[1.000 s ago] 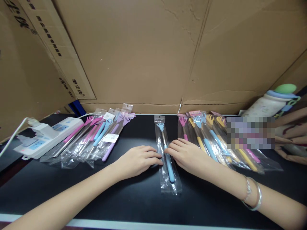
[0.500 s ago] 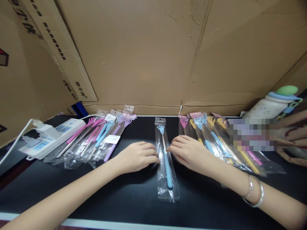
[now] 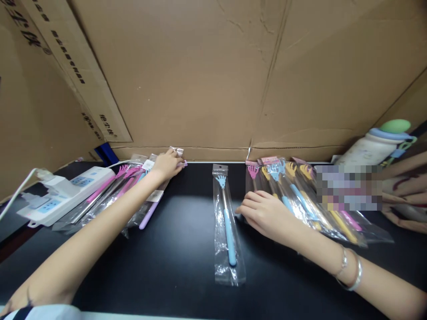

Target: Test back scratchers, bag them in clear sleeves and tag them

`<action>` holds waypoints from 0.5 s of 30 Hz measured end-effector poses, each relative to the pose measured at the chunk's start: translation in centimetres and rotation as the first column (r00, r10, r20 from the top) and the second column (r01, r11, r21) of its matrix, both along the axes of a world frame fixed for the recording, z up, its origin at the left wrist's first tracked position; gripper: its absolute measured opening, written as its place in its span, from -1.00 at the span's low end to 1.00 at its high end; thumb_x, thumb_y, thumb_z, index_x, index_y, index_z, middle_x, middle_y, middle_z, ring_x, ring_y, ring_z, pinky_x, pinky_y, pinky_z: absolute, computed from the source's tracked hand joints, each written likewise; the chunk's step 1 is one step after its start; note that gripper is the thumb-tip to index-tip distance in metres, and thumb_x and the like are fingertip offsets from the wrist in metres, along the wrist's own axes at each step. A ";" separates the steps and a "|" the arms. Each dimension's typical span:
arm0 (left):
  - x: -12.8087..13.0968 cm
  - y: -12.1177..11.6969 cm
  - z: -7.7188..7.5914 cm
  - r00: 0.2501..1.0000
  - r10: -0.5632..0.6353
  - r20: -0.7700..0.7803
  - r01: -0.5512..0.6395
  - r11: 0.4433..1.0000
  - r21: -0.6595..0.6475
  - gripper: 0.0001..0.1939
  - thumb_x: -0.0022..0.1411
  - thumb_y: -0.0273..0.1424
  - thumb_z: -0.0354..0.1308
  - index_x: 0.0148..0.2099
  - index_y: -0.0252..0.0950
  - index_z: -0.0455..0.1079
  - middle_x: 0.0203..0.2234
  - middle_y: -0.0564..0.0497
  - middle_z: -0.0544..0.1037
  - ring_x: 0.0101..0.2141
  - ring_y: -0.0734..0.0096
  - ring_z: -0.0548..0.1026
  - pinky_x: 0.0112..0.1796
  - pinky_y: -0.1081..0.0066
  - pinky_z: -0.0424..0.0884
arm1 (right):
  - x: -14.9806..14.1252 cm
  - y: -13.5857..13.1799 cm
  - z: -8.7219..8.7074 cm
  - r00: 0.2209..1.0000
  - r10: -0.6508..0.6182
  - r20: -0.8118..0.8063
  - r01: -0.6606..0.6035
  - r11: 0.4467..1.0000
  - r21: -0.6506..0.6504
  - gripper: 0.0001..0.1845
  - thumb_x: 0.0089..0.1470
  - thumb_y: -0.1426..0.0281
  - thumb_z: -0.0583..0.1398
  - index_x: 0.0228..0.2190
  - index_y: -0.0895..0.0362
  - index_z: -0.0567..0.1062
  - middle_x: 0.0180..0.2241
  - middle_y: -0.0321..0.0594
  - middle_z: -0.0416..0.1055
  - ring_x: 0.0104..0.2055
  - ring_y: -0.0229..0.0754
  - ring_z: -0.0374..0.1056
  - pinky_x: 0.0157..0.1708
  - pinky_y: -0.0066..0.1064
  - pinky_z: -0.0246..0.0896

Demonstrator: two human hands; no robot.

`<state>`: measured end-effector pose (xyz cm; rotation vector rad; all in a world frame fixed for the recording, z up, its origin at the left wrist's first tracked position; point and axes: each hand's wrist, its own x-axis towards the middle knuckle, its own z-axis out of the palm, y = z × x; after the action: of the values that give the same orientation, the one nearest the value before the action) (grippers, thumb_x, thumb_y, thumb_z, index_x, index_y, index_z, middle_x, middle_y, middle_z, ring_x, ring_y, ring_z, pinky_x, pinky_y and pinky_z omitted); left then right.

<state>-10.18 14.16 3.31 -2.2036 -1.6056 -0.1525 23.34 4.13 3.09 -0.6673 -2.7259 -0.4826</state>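
Dial: clock directions are read from the lone sleeve, with 12 at the far edge of the desk (image 3: pixel 180 262), a matt black top with a pale rim.
Lone sleeve: a back scratcher with light-blue claw head, metal shaft and light-blue handle (image 3: pixel 228 226), packed in clear plastic, lies flat at the dial's centre, claw towards 12, handle towards 6; neither hand touches it.
Left hand: the person's left hand (image 3: pixel 169 164), at about 10 o'clock, reaches over the top end of a lilac-handled back scratcher (image 3: pixel 148 216) with a white label; the fingers are bent downward, and whether they are clamped on it cannot be told.
Left bundle: overlapping sleeved back scratchers in pink, blue and lilac (image 3: pixel 124 190), between 9 and 10 o'clock, partly covered by the left forearm.
Right hand: the right hand (image 3: pixel 264 211), between 2 and 3 o'clock, is palm down with fingers curled close together; its underside is hidden, so whether it grips cannot be told.
Right row: sleeved back scratchers in pink, yellow and blue (image 3: pixel 302 196), between 2 and 3 o'clock, the nearest pink one partly behind the right hand.
Wrist: a silver metal bangle (image 3: pixel 359 272) on the right arm.
Power strip: a long white plastic socket block (image 3: pixel 66 204), beyond the left bundle, between 9 and 10.
Bottle: a pale bottle with blue collar and green cap (image 3: pixel 368 149), tilted, at about 2.
Backdrop: a brown cardboard wall (image 3: pixel 187 84) at 12.
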 end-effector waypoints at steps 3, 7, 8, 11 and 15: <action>0.6 1.0 -0.5 0.999 0.038 -0.022 -0.037 0.999 0.025 -0.65 0.23 -0.21 0.04 -0.20 -0.35 0.52 -0.07 -0.29 0.42 0.04 -0.06 0.24 -0.07 0.15 0.20 | 0.0 0.0 -0.4 1.000 0.011 0.022 -0.011 1.000 0.012 -0.80 0.13 0.52 0.06 -0.35 0.13 0.49 -0.51 -0.25 0.37 -0.34 -0.17 0.18 -0.30 -0.35 -0.03; 1.3 1.6 -0.7 0.998 0.051 -0.030 -0.050 0.998 0.032 -0.69 0.17 -0.23 0.10 -0.31 -0.37 0.53 -0.11 -0.28 0.44 0.03 -0.07 0.24 -0.05 0.13 0.14 | 0.2 0.3 -0.8 0.999 0.018 0.029 -0.019 1.000 0.008 -0.80 0.14 0.53 0.07 -0.34 0.13 0.49 -0.51 -0.25 0.39 -0.32 -0.17 0.19 -0.28 -0.35 -0.05; 1.4 1.6 -0.8 0.999 0.047 -0.026 -0.046 0.998 0.032 -0.71 0.17 -0.24 0.09 -0.33 -0.36 0.52 -0.14 -0.27 0.46 0.02 -0.05 0.25 -0.05 0.13 0.13 | 0.2 0.4 -0.9 0.999 0.022 0.028 -0.022 1.000 0.005 -0.80 0.14 0.54 0.07 -0.35 0.12 0.49 -0.51 -0.26 0.39 -0.32 -0.17 0.19 -0.28 -0.35 -0.05; 1.6 1.6 -0.7 1.000 0.014 0.001 -0.014 1.000 0.027 -0.75 0.18 -0.30 0.08 -0.37 -0.33 0.52 -0.26 -0.22 0.52 -0.05 0.00 0.30 -0.06 0.13 0.12 | 0.4 0.7 -1.0 0.999 0.037 0.023 -0.037 0.999 0.013 -0.81 0.15 0.54 0.08 -0.35 0.12 0.49 -0.52 -0.27 0.40 -0.31 -0.18 0.20 -0.26 -0.34 -0.04; 1.9 1.2 -0.1 0.994 -0.038 0.099 0.034 0.998 0.046 -0.72 0.25 -0.33 0.00 -0.37 -0.28 0.51 -0.36 -0.17 0.56 -0.11 0.07 0.35 -0.06 0.12 0.11 | 0.5 0.7 -0.7 0.999 0.046 0.020 -0.047 0.998 0.049 -0.80 0.17 0.52 0.07 -0.35 0.14 0.50 -0.51 -0.25 0.42 -0.29 -0.17 0.22 -0.24 -0.33 -0.01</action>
<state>-8.31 15.38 3.21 -2.2235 -1.5990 -0.3107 23.83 4.84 2.34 -0.5879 -2.7309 -0.5462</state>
